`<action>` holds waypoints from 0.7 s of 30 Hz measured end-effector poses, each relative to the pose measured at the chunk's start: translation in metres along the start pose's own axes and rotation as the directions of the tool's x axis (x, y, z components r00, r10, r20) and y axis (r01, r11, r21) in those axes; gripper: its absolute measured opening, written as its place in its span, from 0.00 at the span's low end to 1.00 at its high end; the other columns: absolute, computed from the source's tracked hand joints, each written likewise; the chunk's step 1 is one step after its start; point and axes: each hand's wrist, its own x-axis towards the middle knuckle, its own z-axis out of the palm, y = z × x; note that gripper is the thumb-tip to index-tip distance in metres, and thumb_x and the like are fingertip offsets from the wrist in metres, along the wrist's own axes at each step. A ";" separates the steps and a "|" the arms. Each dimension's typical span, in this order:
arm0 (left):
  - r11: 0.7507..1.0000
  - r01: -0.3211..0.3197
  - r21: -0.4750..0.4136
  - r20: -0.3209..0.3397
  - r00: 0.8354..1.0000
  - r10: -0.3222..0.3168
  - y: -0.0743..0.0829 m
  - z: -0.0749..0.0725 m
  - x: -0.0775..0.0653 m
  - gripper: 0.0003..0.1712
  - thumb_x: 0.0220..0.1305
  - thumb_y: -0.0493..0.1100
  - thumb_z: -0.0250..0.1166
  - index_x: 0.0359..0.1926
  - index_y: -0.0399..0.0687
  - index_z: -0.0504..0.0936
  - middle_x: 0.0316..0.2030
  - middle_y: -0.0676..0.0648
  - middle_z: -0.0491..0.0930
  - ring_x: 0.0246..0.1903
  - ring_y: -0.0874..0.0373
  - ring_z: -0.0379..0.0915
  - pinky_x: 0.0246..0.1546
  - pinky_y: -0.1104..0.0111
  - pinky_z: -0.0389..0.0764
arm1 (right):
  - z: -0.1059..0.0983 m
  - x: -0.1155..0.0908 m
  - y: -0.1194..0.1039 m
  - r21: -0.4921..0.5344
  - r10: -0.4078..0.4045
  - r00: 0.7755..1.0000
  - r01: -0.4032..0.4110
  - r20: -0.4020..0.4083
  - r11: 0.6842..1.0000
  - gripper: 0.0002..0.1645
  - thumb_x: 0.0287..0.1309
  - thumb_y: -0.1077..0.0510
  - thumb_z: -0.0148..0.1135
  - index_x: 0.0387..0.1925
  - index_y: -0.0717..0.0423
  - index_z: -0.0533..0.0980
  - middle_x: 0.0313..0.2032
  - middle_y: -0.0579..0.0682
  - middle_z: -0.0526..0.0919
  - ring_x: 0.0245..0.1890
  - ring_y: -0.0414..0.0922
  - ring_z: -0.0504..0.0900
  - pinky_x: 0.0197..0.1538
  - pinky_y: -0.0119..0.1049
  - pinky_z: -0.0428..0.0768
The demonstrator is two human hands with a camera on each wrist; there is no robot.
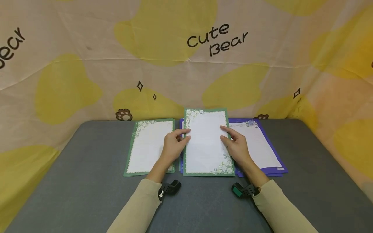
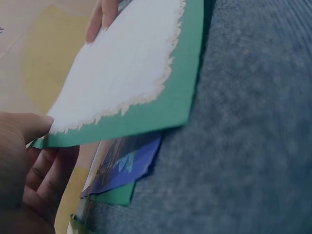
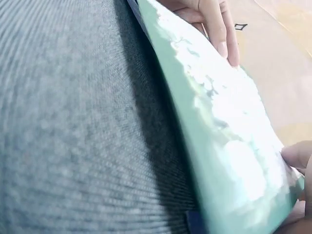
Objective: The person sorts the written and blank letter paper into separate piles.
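Observation:
Between both hands is a white sheet of paper with a green floral border, raised a little above the dark grey table. My left hand pinches its left edge between thumb and fingers. On the opposite edge my right hand grips the sheet the same way. The left wrist view shows the left thumb on top of the sheet's green edge, with fingers underneath. Purple-bordered sheets lie partly hidden under and to the right of the held sheet.
Left of the held sheet lies another green-bordered floral sheet, partly covered by the left hand. The dark grey table backs onto a patterned yellow and cream cloth. Black bands sit on both wrists.

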 end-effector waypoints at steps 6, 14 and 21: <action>0.999 -0.034 0.030 0.005 0.999 0.034 0.003 -0.006 0.001 0.17 0.64 0.35 0.70 0.54 0.43 0.87 0.33 0.39 0.82 0.20 0.61 0.61 0.20 0.74 0.64 | -0.001 -0.002 -0.010 -0.124 0.021 0.999 -0.024 -0.024 0.992 0.27 0.68 0.60 0.62 0.68 0.50 0.75 0.26 0.53 0.86 0.06 0.34 0.60 0.15 0.30 0.64; 0.975 -0.049 0.216 0.071 0.997 0.035 0.028 -0.029 0.003 0.21 0.66 0.38 0.69 0.60 0.50 0.84 0.58 0.47 0.82 0.25 0.57 0.66 0.25 0.72 0.68 | -0.003 -0.002 -0.035 -0.371 -0.112 0.994 0.105 0.004 0.923 0.26 0.66 0.60 0.65 0.65 0.50 0.77 0.15 0.49 0.75 0.08 0.37 0.55 0.14 0.31 0.58; 0.922 -0.037 0.386 0.051 0.999 0.019 0.055 -0.059 0.004 0.23 0.68 0.41 0.68 0.63 0.54 0.82 0.62 0.48 0.80 0.31 0.57 0.74 0.26 0.68 0.72 | 0.013 0.008 -0.072 -0.425 -0.134 0.985 0.169 0.112 0.889 0.30 0.65 0.60 0.64 0.68 0.48 0.74 0.08 0.41 0.63 0.10 0.40 0.60 0.15 0.31 0.62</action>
